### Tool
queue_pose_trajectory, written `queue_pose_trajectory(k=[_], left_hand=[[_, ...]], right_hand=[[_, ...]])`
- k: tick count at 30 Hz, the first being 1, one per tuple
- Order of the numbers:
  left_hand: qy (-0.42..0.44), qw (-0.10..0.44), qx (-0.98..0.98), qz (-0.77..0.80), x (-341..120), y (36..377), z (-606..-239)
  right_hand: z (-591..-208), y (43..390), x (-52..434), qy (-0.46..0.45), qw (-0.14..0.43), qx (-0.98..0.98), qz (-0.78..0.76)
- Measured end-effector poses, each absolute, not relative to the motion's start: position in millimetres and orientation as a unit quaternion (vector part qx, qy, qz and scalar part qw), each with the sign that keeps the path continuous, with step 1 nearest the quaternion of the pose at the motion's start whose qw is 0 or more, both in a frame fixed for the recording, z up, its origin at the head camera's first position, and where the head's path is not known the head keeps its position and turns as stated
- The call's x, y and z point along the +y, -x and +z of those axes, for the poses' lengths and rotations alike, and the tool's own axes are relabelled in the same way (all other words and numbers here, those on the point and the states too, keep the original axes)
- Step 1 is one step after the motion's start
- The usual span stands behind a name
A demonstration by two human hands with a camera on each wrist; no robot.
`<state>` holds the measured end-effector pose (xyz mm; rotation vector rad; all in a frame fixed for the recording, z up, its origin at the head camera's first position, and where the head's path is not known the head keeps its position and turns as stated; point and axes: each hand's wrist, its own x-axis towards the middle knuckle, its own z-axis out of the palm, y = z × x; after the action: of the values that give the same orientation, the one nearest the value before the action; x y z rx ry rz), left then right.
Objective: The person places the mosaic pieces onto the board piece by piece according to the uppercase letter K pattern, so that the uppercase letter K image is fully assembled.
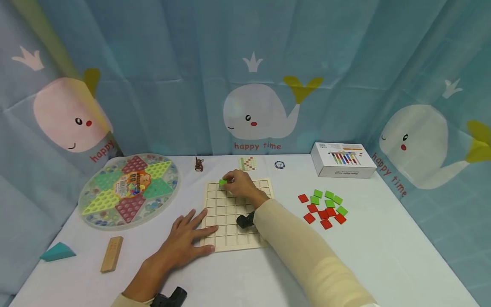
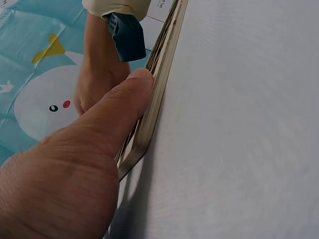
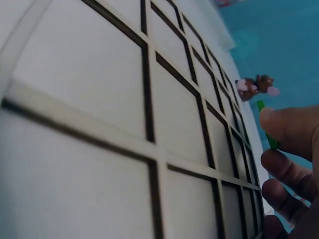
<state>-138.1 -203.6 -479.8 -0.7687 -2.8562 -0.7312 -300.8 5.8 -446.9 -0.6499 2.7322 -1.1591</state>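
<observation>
A pale wooden grid board [image 1: 231,215] with square recesses lies on the white table. Over its far left corner my right hand [image 1: 243,186] pinches a green square tile [image 1: 222,182] between thumb and fingers. In the right wrist view the green tile [image 3: 267,124] stands on edge in that pinch, above the board's far cells. My left hand [image 1: 187,241] rests with spread fingers on the board's near left edge. Its thumb [image 2: 122,107] presses on the rim in the left wrist view. Right of the board lie several loose green tiles [image 1: 318,193] and red tiles [image 1: 324,214].
A round Chinese checkers board [image 1: 132,187] sits at the left. Nearby are a wooden block [image 1: 111,254] and a teal wedge [image 1: 58,252]. Along the back stand a brown figurine [image 1: 199,164], a patterned card [image 1: 247,163], a poker chip [image 1: 279,164] and a white box [image 1: 343,160].
</observation>
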Motion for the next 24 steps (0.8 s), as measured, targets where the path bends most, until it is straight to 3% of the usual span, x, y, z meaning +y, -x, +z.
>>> queue_pose_trajectory(k=[16,24], left_hand=[[0.245,0.044,-0.939,-0.237,-202.3,137.2,-478.6],[0.25,0.039,-0.937,-0.239,-202.7,137.4,-479.4]], right_hand=[[-450.5,302.5,-3.7,0.226,0.043,0.93,-0.287],[-432.3,296.2,9.2,0.224,0.062,0.906,-0.354]])
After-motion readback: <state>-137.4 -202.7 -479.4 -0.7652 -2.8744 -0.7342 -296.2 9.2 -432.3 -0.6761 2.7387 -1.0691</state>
